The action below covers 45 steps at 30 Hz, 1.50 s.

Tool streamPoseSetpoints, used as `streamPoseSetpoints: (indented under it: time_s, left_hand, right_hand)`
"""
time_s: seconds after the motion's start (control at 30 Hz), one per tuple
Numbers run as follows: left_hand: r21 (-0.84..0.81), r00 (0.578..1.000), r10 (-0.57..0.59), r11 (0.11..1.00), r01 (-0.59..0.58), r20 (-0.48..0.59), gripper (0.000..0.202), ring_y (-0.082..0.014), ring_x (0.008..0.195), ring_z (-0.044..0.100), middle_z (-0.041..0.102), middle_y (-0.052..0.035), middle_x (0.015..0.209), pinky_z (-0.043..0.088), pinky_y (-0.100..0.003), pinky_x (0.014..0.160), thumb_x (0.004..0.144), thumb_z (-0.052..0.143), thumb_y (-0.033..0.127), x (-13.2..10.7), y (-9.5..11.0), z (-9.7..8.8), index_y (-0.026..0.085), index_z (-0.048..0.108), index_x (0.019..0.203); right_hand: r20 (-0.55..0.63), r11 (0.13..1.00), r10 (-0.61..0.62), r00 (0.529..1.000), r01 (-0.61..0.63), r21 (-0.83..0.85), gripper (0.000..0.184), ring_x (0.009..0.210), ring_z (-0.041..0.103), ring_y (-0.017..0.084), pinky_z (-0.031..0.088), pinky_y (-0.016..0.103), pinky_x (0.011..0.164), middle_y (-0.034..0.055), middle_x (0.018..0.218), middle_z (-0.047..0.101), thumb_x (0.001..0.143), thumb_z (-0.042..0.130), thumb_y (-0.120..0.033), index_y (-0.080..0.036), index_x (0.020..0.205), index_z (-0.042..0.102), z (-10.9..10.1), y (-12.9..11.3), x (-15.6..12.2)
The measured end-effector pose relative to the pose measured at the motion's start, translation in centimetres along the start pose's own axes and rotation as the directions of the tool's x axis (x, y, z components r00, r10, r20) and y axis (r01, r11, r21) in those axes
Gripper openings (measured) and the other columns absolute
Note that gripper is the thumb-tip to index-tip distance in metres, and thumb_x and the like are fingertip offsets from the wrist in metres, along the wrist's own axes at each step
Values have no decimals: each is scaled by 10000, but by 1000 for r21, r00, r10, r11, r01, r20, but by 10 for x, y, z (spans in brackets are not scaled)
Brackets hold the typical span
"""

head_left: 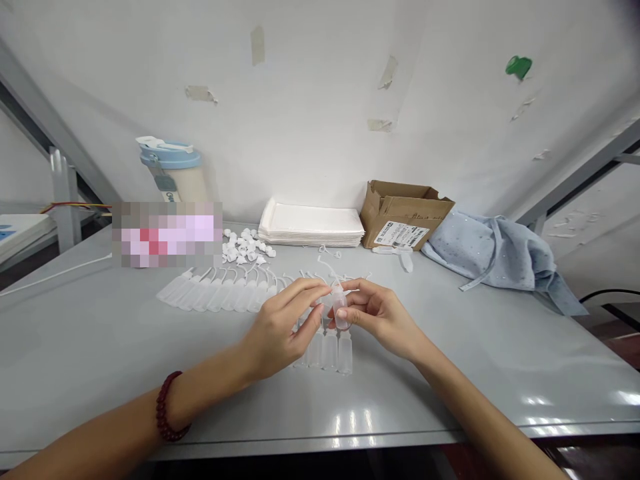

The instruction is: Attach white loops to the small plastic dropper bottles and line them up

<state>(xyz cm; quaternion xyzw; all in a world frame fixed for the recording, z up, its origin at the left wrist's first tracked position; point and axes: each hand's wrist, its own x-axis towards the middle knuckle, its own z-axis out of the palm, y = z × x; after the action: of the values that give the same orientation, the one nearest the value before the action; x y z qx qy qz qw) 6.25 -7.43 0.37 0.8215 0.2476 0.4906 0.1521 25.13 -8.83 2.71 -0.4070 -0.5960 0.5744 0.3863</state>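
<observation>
My right hand (377,317) pinches a small clear plastic bottle (341,308) just above the grey table (100,360). My left hand (285,327) has its fingertips closed on the same bottle's top, near its cap. A row of several clear bottles with tethered caps (215,293) lies on the table behind my left hand. Three more bottles (330,352) lie right under my hands. A pile of small white caps (245,245) sits further back.
A stack of white trays (313,225), an open cardboard box (405,213) and a light blue cloth (495,253) line the wall. A blue-lidded drink bottle (173,170) stands at the back left. Another loose clear bottle (400,255) lies near the box.
</observation>
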Motion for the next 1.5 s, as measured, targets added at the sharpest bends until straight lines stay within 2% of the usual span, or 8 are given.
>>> streamPoseSetpoints:
  time_s: [0.17,0.4,0.6,0.8,1.03,1.3,1.37,1.5]
  left_hand:
    - [-9,999,-2,1000,3,40,313,-177,936,602,625,-109,1022,528,-301,797,850,482,37,-3,-1,1,138,578,1131]
    - [-21,996,-64,998,65,56,269,-177,952,605,616,-113,1045,525,-307,822,847,493,53,-1,0,0,136,609,1076]
    - [-61,997,-52,997,56,53,281,-167,990,605,644,-107,1068,548,-262,799,838,501,42,-1,-1,1,120,604,1087]
    - [-33,994,-40,999,44,97,283,-158,952,626,667,-85,1045,542,-272,817,835,512,53,-3,-2,1,124,595,1095]
    - [-20,992,-31,999,33,119,372,-141,891,629,650,-80,1034,543,-250,769,845,528,86,-3,1,1,127,497,1213]
    - [124,957,161,973,-195,239,476,-239,1040,540,576,-161,1109,515,-378,868,823,637,231,0,0,-2,80,434,1226]
    - [171,954,182,959,-226,239,492,-260,1065,523,566,-180,1118,509,-403,882,819,643,239,0,1,-1,58,432,1225]
    - [220,955,244,935,-278,171,473,-285,1117,503,566,-202,1143,488,-438,927,811,645,171,0,2,1,34,451,1220]
  right_hand:
    - [5,1000,3,1000,-3,5,303,682,664,176,511,337,659,11,731,686,767,691,-344,-198,979,530,0,2,0]
    - [-1,999,-22,1000,22,-36,390,624,640,153,515,329,652,-37,649,640,782,672,-350,-211,1097,489,1,0,-1]
    - [-24,999,24,999,-25,-42,369,606,629,147,506,317,637,-38,626,641,763,688,-366,-200,1032,498,1,-2,-1]
    - [-70,999,39,997,-40,-15,344,565,610,135,471,278,547,-20,655,647,699,748,-353,-190,891,514,0,0,0]
    - [-113,999,49,992,-46,26,337,574,595,128,461,267,531,-5,677,664,636,797,-308,-189,795,525,0,4,1]
    - [-112,993,61,992,-49,107,341,592,628,142,467,256,524,-17,642,650,590,825,-300,-182,730,537,1,-2,1]
    - [-106,992,52,993,-39,121,336,558,613,128,473,259,528,-18,634,654,598,821,-311,-179,724,539,0,-3,2]
    - [-91,991,42,995,-30,134,337,537,604,117,483,266,551,-14,654,669,612,813,-328,-180,737,537,-2,-3,2]
